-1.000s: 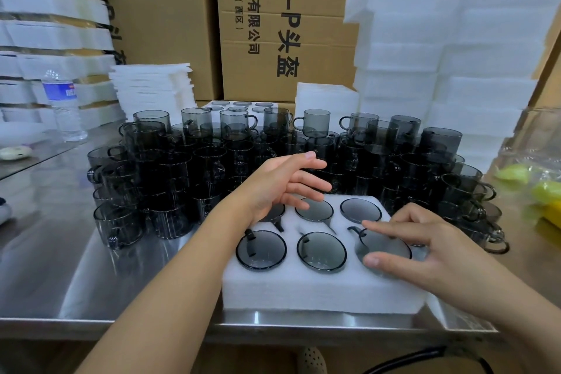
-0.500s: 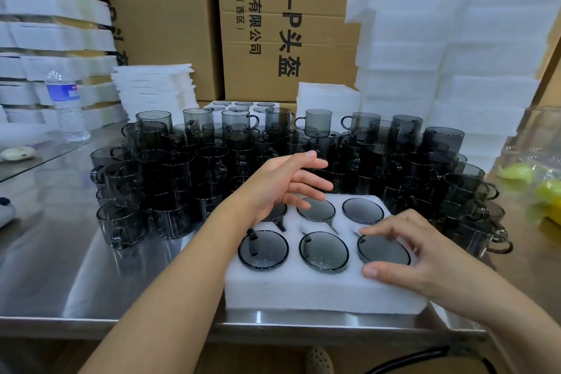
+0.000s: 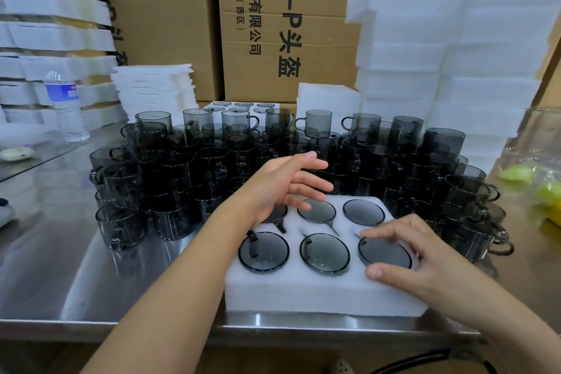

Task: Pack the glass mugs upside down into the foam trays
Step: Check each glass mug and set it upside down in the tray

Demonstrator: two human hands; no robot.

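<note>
A white foam tray (image 3: 303,288) lies at the table's near edge with several smoky glass mugs set upside down in its holes. My left hand (image 3: 282,182) hovers over the tray's far left hole, fingers spread and holding nothing; it hides most of the mug there. My right hand (image 3: 416,255) rests on the near right mug (image 3: 384,253), fingertips on its far rim and thumb at the near rim. Behind the tray stands a dense crowd of upright smoky mugs (image 3: 212,158), stacked in two layers.
Tall stacks of foam trays (image 3: 449,64) rise at the back right, thinner foam stacks (image 3: 154,88) at the back left. A filled foam tray (image 3: 239,106) sits behind the mugs. A water bottle (image 3: 65,106) stands far left. Cardboard boxes (image 3: 288,24) form the back wall.
My right hand has slid slightly back over the near right mug, which has settled flat in its hole. My left hand stays over the far left hole.
</note>
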